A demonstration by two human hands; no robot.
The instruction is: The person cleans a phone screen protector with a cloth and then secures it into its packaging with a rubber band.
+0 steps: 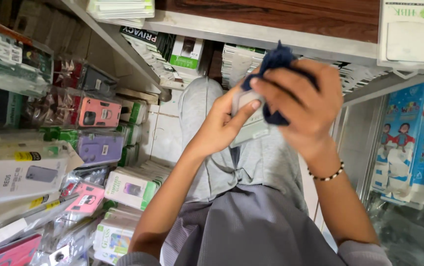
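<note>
Your left hand (221, 125) grasps a small flat pale-grey item (249, 123), most likely a clear phone case or a screen protector; which of the two cannot be told. Your thumb lies across its face and the fingers close behind it. The item is held in the air above your lap, below the front edge of the metal shelf (271, 37), resting on nothing.

Your right hand (303, 101) is clenched on a dark blue cloth (277, 59), bunched in the fingers and pressed against the upper part of the item. A beaded bracelet (326, 175) sits on that wrist.

Judgement on the step in hand, wiping the item:
- Keep the left grip on the edges. The thumb now on the face will likely leave a mark there.
- Spread the cloth flatter; a bunched wad probably touches only a small patch.
- Support the item from behind so it does not flex under pressure.

Surroundings: boxed and bagged phone cases (98, 112), pink and purple among them, fill the racks at the left edge of the view. White boxes (186, 53) stand under the shelf. A blue and white printed pack (409, 143) shows behind the glass at the right.
</note>
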